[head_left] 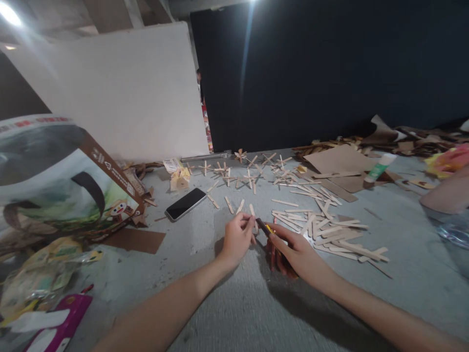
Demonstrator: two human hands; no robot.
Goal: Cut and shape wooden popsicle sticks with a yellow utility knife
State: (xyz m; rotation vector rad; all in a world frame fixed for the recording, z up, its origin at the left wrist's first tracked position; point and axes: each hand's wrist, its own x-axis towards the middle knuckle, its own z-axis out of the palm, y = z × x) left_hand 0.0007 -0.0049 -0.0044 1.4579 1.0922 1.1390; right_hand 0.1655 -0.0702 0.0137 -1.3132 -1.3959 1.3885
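Note:
Near the middle of the table, my left hand (237, 236) is closed, pinching a wooden craft stick (252, 210) that points up and away. My right hand (293, 249) is wrapped around a slim black-and-yellow tool (264, 228). Its dark end points at the left fingertips, close to the stick; whether they touch I cannot tell, and its exact kind is unclear. A loose pile of craft sticks (330, 232) lies right of my right hand. Beyond my hands, several crossed, joined sticks (250, 180) stand or lie on the grey tabletop (220, 313).
A phone (185, 204) lies left of my hands. A large printed bag (66, 181) and a purple-and-white item (60, 325) are at the left. Cardboard sheets (333, 160) and a glue stick (380, 167) lie at the back right. Dark and white panels stand behind.

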